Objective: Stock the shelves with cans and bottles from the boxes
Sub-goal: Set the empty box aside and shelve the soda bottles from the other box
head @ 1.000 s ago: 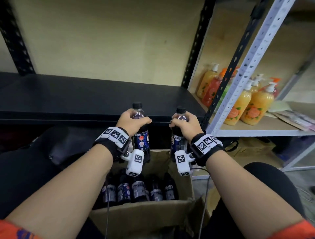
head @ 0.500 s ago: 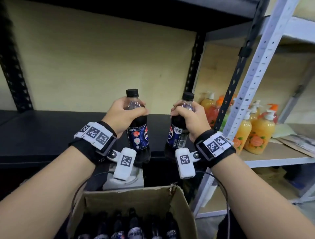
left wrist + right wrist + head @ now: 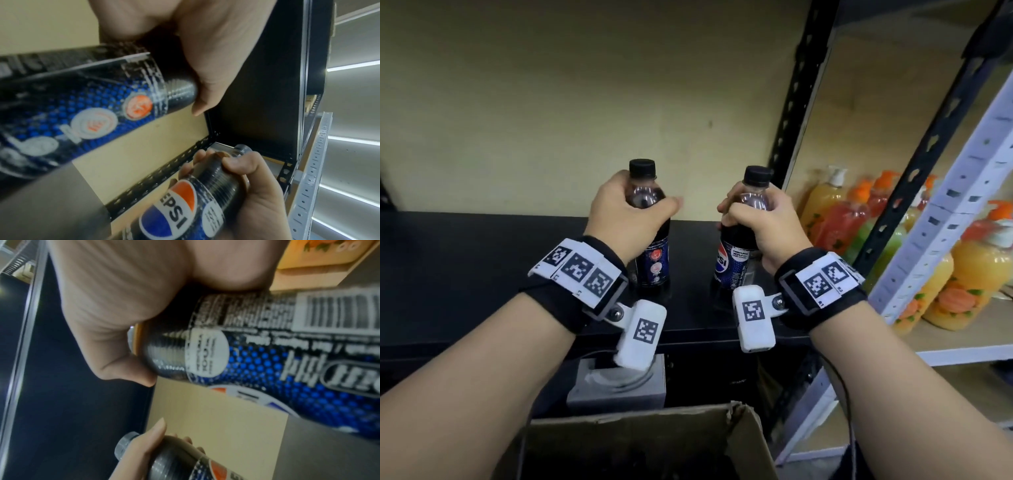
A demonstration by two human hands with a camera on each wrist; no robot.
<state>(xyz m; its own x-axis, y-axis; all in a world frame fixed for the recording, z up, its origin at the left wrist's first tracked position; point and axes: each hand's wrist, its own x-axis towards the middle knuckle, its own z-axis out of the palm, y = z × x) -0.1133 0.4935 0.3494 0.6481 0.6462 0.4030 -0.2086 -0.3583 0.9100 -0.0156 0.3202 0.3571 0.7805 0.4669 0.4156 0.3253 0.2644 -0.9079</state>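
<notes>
Now the left hand (image 3: 631,219) holds one cola bottle (image 3: 650,253) by its upper part, and the right hand (image 3: 763,226) holds a second cola bottle (image 3: 734,263) the same way. Both grips are curled around the bottles, upright over the black shelf (image 3: 465,267); contact with it is not clear. Nearer, below, the cardboard box (image 3: 640,438) is open. Soap bottles (image 3: 969,274) stand far right.

Two dark Pepsi bottles (image 3: 650,240) (image 3: 739,246), black caps, upright, apparently resting on black shelf (image 3: 465,260); open box (image 3: 640,442) at 6 o'clock.
</notes>
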